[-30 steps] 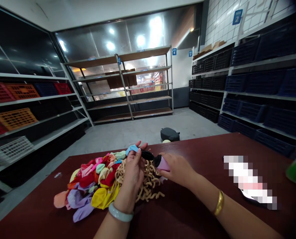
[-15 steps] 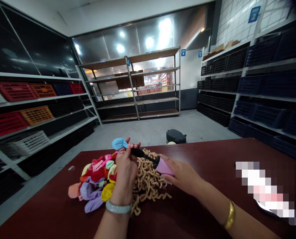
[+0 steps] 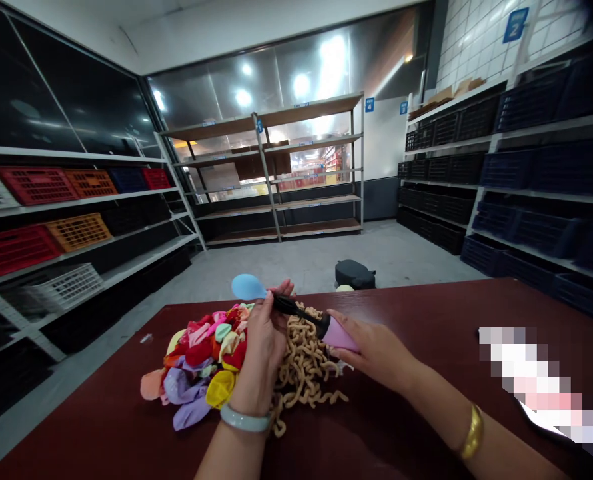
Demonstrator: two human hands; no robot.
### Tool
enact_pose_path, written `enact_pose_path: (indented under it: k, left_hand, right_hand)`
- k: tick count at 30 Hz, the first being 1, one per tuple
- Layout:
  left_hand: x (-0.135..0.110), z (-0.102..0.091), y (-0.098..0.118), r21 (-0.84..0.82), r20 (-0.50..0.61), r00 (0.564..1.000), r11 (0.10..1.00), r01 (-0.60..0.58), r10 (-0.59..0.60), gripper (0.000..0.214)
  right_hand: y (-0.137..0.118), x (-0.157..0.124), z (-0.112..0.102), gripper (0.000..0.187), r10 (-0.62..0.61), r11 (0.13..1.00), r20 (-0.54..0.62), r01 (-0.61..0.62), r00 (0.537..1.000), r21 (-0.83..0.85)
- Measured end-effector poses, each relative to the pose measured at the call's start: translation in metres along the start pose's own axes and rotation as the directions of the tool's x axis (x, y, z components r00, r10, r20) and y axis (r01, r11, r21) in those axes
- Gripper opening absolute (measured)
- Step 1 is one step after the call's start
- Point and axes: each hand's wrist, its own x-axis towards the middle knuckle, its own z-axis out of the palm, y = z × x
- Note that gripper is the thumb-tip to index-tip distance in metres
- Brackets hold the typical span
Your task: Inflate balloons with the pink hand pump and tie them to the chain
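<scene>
Balloon (image 3: 247, 287), pale blue and rounded, lies leftward of and beyond the left hand (image 3: 270, 330), whose thumb and fingers pinch around its neck at the pump's (image 3: 340, 335) black end, near the worktop's (image 3: 401, 320) far edge. Balloon and pump form one long axis, sloping toward the near right corner; the right hand (image 3: 369, 348), farther off, grips the pink body.

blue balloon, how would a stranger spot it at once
On the dark red table, find the colourful heap of balloons. Above its far edge, the left hand holds a light blue balloon: raised, smooth and rounded, while the heaped ones lie mostly crumpled.
</scene>
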Motion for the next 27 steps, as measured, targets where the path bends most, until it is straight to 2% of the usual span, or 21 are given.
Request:
enact_pose_path:
  k: [7,12,15,19,23,27]
  left_hand:
    - [-0.024,0.015,-0.031,0.053,0.027,0.994,0.993,0.106,-0.108,0.023]
    - [-0.029,0.020,-0.036,-0.025,0.046,0.999,0.999,-0.021,0.022,0.018]
    - [-0.025,0.021,-0.026,-0.039,0.065,0.996,0.998,-0.056,0.058,0.016]
    - [-0.012,0.010,0.002,-0.071,0.021,0.995,0.993,-0.094,0.095,0.020]
    - [0.006,-0.010,0.031,-0.080,-0.065,0.974,0.972,-0.222,0.217,0.022]
    - [0.013,-0.020,0.038,-0.078,-0.119,0.943,0.944,-0.321,0.311,0.022]
  right_hand:
    - [-0.002,-0.001,-0.002,0.067,-0.005,1.000,0.004,0.005,1.000,0.009]
    - [-0.008,-0.001,-0.001,0.069,-0.015,1.000,-0.001,0.016,1.000,0.006]
    - [-0.011,-0.001,0.001,0.073,-0.019,0.999,-0.004,0.019,1.000,0.031]
    - [-0.012,0.000,0.001,0.075,-0.029,0.998,0.027,0.027,0.999,0.065]
    - [-0.009,0.000,0.002,0.073,-0.053,0.997,0.069,0.049,0.996,0.060]
    - [-0.005,-0.001,0.003,0.069,-0.063,0.997,0.089,0.058,0.994,0.059]
